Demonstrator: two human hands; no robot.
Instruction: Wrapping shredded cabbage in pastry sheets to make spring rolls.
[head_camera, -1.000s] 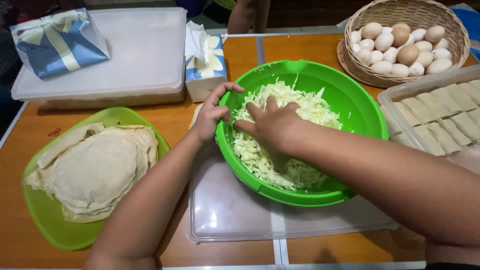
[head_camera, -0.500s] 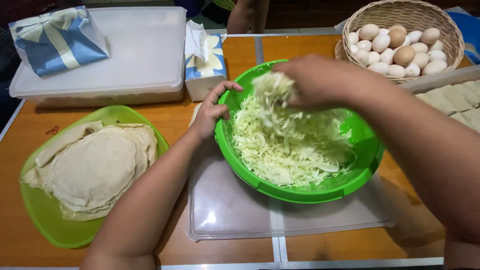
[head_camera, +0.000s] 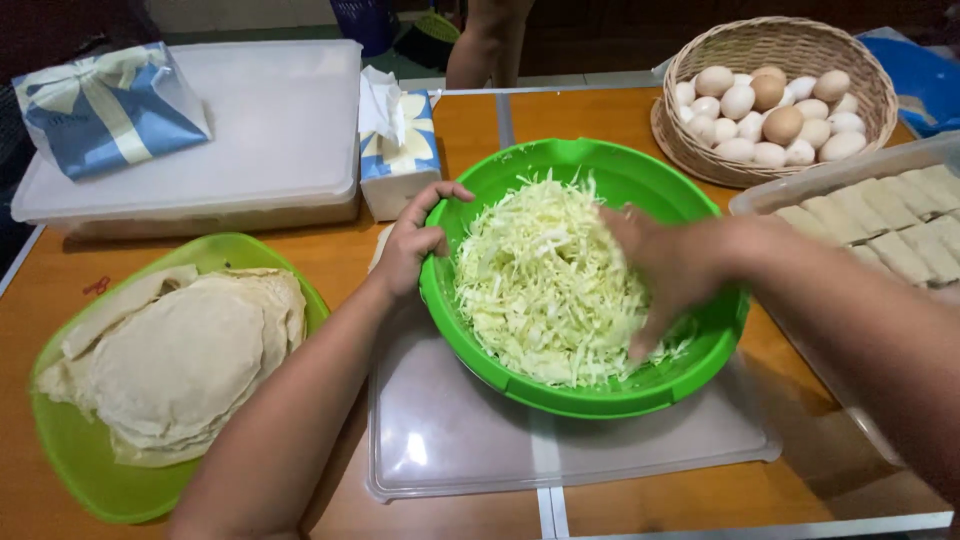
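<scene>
A green bowl (head_camera: 520, 170) full of shredded cabbage (head_camera: 540, 280) stands on a clear plastic lid in the middle of the table. My left hand (head_camera: 412, 240) grips the bowl's left rim, thumb over the edge. My right hand (head_camera: 665, 270) is down in the cabbage on the bowl's right side, fingers spread and pushed into the shreds; it is motion-blurred.
A green plate (head_camera: 70, 450) of thin wrappers (head_camera: 180, 350) lies at the left. Behind are a white lidded container (head_camera: 280, 130), a blue gift bag (head_camera: 110, 110) and a tissue box (head_camera: 400, 150). A basket of eggs (head_camera: 770, 100) and a tray of rolls (head_camera: 880, 230) sit right. A person's legs (head_camera: 485, 40) stand beyond the table.
My right hand lifted a handful of cabbage above the bowl, dropped it, and has come back down into the shreds on the right. My left hand stayed on the rim.
</scene>
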